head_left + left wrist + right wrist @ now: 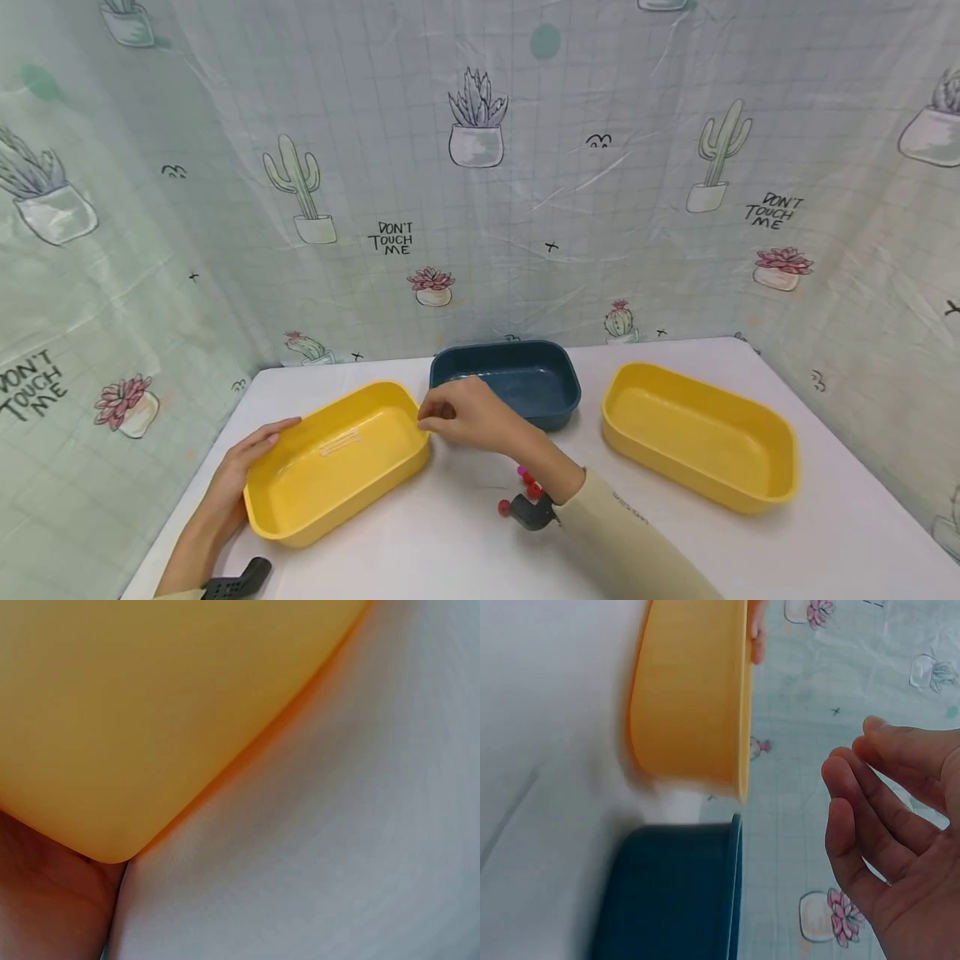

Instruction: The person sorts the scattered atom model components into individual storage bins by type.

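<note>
2 yellow trays, L tray (307, 490) & R tray (697, 435); 1 navy tray (517, 390); approx 2 pale sticks (340, 442) in L tray, thin, parallel, exact count unclear; L hand (238, 468) straight-ish fingers vs its L end; R hand (468, 408) loosely curled nr R rim, nothing visible held; red beads (504, 507) uncountable, R forearm (551, 467) may block some.

white table (360, 562) | left yellow tray (337, 485) | blue tray (517, 387) | right yellow tray (697, 433) | red pieces (534, 491)
</note>
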The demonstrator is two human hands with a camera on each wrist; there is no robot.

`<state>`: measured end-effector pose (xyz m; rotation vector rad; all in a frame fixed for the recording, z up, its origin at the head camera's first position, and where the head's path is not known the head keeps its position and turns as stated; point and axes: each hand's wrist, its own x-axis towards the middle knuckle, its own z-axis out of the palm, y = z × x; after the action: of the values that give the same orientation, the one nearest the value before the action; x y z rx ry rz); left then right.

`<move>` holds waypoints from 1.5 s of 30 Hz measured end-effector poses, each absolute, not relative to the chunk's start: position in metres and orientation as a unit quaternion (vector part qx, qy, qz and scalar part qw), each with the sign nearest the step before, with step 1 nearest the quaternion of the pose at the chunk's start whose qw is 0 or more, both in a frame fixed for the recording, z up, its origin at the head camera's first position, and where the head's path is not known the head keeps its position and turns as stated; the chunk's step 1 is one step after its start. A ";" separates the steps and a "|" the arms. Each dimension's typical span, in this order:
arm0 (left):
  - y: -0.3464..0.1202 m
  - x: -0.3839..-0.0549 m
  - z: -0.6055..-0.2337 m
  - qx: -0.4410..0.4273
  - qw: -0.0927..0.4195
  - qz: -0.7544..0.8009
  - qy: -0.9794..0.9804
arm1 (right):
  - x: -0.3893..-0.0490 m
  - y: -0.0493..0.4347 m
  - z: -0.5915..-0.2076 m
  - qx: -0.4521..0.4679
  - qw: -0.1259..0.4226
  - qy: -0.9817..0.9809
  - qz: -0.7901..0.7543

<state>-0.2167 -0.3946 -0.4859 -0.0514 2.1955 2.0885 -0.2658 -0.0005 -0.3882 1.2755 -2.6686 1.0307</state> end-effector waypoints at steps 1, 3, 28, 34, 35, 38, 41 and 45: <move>-0.396 -0.217 -0.485 -0.017 0.054 0.690 0.722 | -0.265 0.002 -0.389 0.404 0.004 -0.853 0.329; -0.398 -0.216 -0.483 -0.017 0.052 0.690 0.722 | -0.263 0.008 -0.390 0.401 0.001 -0.855 0.330; -0.396 -0.218 -0.487 -0.030 0.060 0.688 0.722 | -0.258 0.089 -0.451 0.385 -0.040 -0.871 0.301; -0.394 -0.218 -0.487 -0.023 0.062 0.693 0.718 | -0.259 0.097 -0.458 0.376 -0.052 -0.873 0.307; -0.394 -0.218 -0.487 -0.023 0.062 0.693 0.718 | -0.259 0.097 -0.459 0.374 -0.054 -0.873 0.308; -0.393 -0.218 -0.486 -0.027 0.061 0.690 0.721 | -0.260 0.098 -0.462 0.372 -0.061 -0.873 0.310; -0.393 -0.218 -0.486 -0.035 0.061 0.688 0.722 | -0.262 0.098 -0.465 0.372 -0.071 -0.871 0.315; -0.394 -0.217 -0.485 -0.041 0.062 0.686 0.724 | -0.262 0.098 -0.467 0.369 -0.081 -0.869 0.321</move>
<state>-0.2167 -0.3940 -0.4851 -0.1248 2.1872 2.0745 -0.2622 0.0984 -0.4672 1.2212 -2.8784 1.0638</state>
